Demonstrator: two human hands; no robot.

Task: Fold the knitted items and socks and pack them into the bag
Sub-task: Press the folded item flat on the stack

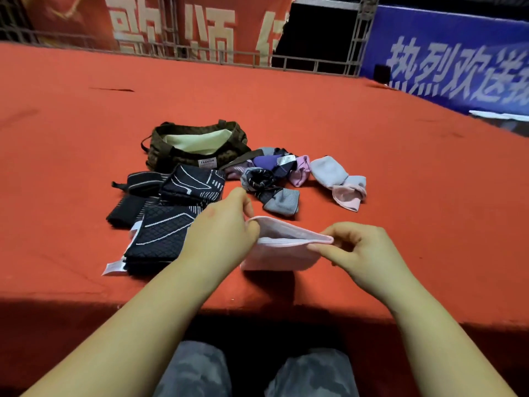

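Note:
A pale pink sock (282,252) is held just above the red surface near its front edge. My left hand (223,230) pinches its left end and my right hand (363,250) pinches its right end. Behind them lies a heap of purple, grey and dark socks (272,176). To the right of that heap is a grey and pink sock pair (340,181). Dark knitted items with white lines (169,213) are stacked at the left. The brown patterned bag (197,144) stands open behind them, showing a cream lining.
The red carpeted platform (400,167) stretches far back and to both sides. Metal railings and red and blue banners (458,61) stand at its rear. White tags (114,266) stick out from the dark knits. My knees show below the front edge.

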